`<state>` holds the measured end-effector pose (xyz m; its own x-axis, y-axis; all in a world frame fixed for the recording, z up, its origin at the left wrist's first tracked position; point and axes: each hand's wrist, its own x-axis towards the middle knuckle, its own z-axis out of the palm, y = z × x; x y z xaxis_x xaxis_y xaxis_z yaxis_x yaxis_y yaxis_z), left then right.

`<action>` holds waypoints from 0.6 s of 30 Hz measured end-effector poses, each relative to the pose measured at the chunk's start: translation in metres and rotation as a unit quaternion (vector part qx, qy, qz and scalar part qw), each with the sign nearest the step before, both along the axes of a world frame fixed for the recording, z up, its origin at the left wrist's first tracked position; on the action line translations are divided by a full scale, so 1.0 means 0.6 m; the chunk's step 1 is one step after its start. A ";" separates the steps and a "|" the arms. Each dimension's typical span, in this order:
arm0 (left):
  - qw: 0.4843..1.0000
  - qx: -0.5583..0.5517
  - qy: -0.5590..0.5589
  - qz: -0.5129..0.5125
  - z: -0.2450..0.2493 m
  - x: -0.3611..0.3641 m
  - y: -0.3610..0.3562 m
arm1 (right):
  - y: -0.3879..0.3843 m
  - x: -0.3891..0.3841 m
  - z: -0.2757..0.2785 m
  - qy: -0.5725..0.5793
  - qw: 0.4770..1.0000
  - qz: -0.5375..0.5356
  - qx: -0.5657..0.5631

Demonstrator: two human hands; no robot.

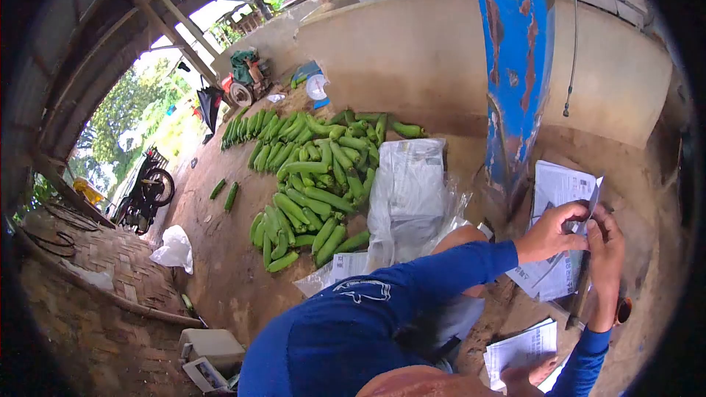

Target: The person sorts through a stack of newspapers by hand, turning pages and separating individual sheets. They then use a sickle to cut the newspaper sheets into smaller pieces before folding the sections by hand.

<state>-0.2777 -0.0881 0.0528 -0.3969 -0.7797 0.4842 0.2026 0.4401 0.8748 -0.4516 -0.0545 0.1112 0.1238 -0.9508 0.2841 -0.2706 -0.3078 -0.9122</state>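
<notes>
The left hand (550, 233) pinches a newspaper sheet (560, 185) between thumb and fingers, closed on the sheet's near edge. The right hand (607, 250) meets it from the other side, with its fingers closed on the same edge, just beside the left thumb. The two hands almost touch. The sheet is lifted off the floor and spreads away from the grip towards the concrete wall (412, 51). More loose pages hang below the hands. Both arms are in blue sleeves (441, 268), the left one reaching across the person's body.

A flat stack of newspapers (519, 346) lies on the dirt floor (220, 250), below the right forearm. The blue post (516, 66), its paint chipped, stands at the floor's wall-side edge, just beyond the held sheet. A clear plastic bag (409, 198) full of paper stands on the far side of the post. A large heap of green gourds (316, 176) touches the bag and runs along the foot of the wall. Two gourds (224, 192) lie apart from the heap. A weighing scale (316, 87) sits near the wall behind it. A white sack (173, 248) and a motorcycle (151, 191) are at the floor's open edge.
</notes>
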 end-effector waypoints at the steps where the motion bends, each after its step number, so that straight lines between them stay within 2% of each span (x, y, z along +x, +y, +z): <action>1: 1.000 0.015 -0.009 -0.009 0.006 0.003 0.003 | 0.003 0.002 0.005 -0.009 1.000 0.005 0.004; 6: 0.999 -0.022 0.041 -0.020 0.002 0.002 -0.001 | 0.006 0.002 0.003 -0.012 0.999 -0.024 0.031; 10: 0.997 -0.075 0.006 -0.010 -0.012 0.005 -0.015 | 0.007 0.005 0.015 0.006 0.999 -0.010 0.030; 13: 0.997 -0.071 0.005 -0.021 -0.021 0.008 -0.023 | 0.004 0.003 0.005 0.005 1.000 -0.003 0.031; 16: 0.999 0.002 0.017 -0.049 -0.014 0.015 -0.016 | 0.007 0.006 0.005 -0.002 0.999 0.000 0.043; 18: 0.998 0.005 0.028 -0.048 -0.011 0.017 -0.014 | 0.007 0.008 0.007 -0.006 0.999 0.004 0.043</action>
<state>-0.2675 -0.0965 0.0465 -0.4420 -0.7446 0.5002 0.2917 0.4080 0.8651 -0.4468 -0.0502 0.1155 0.1280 -0.9709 0.2024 -0.2569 -0.2295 -0.9388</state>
